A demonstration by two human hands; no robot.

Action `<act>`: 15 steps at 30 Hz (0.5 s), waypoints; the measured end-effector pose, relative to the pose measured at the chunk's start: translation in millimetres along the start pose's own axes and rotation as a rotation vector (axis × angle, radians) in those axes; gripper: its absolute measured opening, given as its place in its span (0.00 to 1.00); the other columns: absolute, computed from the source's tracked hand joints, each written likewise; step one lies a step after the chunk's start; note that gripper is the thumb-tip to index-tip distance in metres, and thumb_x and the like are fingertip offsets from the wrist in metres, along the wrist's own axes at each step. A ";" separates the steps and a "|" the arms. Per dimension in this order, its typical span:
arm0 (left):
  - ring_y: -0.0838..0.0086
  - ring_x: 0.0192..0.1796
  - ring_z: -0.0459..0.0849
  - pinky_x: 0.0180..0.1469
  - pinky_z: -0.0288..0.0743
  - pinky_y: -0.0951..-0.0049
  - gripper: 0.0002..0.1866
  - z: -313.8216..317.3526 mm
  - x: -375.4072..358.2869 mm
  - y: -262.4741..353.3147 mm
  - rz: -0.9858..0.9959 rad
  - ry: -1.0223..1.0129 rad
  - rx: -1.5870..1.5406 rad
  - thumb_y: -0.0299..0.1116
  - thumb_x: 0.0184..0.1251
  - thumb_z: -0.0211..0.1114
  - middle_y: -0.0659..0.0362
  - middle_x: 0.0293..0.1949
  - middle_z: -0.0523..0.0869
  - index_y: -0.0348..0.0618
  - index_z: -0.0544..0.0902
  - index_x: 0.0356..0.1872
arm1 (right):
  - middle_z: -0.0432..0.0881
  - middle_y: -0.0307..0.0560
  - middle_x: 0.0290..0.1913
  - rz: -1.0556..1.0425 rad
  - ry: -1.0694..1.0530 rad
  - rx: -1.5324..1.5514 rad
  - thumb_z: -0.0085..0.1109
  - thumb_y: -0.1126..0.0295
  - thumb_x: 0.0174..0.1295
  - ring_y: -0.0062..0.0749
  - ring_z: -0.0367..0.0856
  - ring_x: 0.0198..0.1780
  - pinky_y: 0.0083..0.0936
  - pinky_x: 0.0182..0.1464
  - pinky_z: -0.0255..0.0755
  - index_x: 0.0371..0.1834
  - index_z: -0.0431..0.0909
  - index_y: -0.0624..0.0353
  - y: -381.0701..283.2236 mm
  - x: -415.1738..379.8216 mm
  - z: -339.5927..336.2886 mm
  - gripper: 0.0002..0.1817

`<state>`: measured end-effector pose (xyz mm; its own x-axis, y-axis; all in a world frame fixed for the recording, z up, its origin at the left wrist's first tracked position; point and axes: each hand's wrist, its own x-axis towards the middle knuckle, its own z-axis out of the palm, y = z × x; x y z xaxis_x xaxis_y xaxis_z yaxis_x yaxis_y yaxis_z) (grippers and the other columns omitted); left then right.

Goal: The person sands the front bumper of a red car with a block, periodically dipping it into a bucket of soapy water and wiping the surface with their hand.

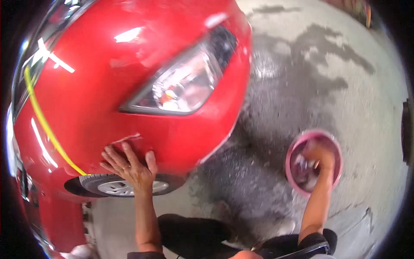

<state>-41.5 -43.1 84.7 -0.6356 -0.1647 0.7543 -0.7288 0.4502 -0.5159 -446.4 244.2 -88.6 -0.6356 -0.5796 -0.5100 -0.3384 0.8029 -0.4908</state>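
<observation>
A red car (99, 86) fills the left and upper part of the view, with its headlight (185, 84) near the middle. My left hand (133, 168) lies on the red bodywork just above the front wheel (116, 187), fingers spread, holding nothing. Over on the right, my right hand (318, 155) reaches down into a pink bucket (339, 172). Its fingers are blurred by motion, and whether they grip anything cannot be made out. Something whitish (308, 179) lies in the bucket beneath this hand.
Yellow tape (47, 125) runs along the car's side towards the wheel. Dark wet patches (276, 108) mark the grey floor between car and bucket. My dark-clothed legs (194, 235) are at the bottom. Dark objects show at the far right edge.
</observation>
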 end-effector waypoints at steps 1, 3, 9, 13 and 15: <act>0.40 0.80 0.50 0.76 0.38 0.32 0.38 9.4 -0.1 -1.3 -0.019 0.089 0.023 0.57 0.72 0.56 0.38 0.78 0.54 0.45 0.66 0.75 | 0.84 0.56 0.33 -0.036 0.114 0.131 0.67 0.63 0.57 0.39 0.85 0.27 0.37 0.28 0.76 0.42 0.82 0.63 -20.3 -15.4 -22.4 0.16; 0.40 0.80 0.50 0.76 0.38 0.32 0.38 22.1 -5.6 -5.9 -0.009 0.144 0.043 0.57 0.73 0.53 0.37 0.78 0.54 0.44 0.65 0.76 | 0.87 0.60 0.42 -0.519 0.229 0.352 0.63 0.59 0.61 0.51 0.87 0.45 0.39 0.49 0.77 0.54 0.79 0.63 -57.5 -26.7 -41.8 0.22; 0.40 0.79 0.51 0.76 0.40 0.35 0.37 19.3 3.6 21.6 -0.074 0.200 0.082 0.57 0.78 0.43 0.38 0.78 0.55 0.42 0.59 0.78 | 0.82 0.43 0.48 -0.384 -0.226 1.947 0.61 0.62 0.71 0.38 0.83 0.45 0.36 0.47 0.79 0.62 0.70 0.55 -149.3 44.6 132.2 0.20; 0.40 0.79 0.50 0.76 0.40 0.35 0.40 22.0 -0.6 25.1 -0.125 0.187 0.108 0.60 0.78 0.39 0.36 0.78 0.54 0.40 0.58 0.78 | 0.78 0.39 0.48 0.048 -0.415 2.561 0.57 0.63 0.73 0.32 0.81 0.46 0.35 0.45 0.79 0.61 0.68 0.49 -171.5 84.5 219.9 0.16; 0.40 0.79 0.50 0.76 0.40 0.35 0.40 24.8 -1.3 26.8 -0.120 0.190 0.108 0.60 0.78 0.39 0.36 0.78 0.54 0.40 0.59 0.78 | 0.80 0.39 0.46 0.060 -0.513 2.625 0.54 0.61 0.75 0.30 0.82 0.41 0.32 0.42 0.79 0.58 0.70 0.50 -178.2 79.0 206.7 0.13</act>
<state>-66.5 -52.6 59.9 -0.4909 -0.0387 0.8704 -0.8258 0.3391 -0.4506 -292.8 26.5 -187.4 -0.3849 -0.8344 -0.3945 0.8117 -0.5094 0.2856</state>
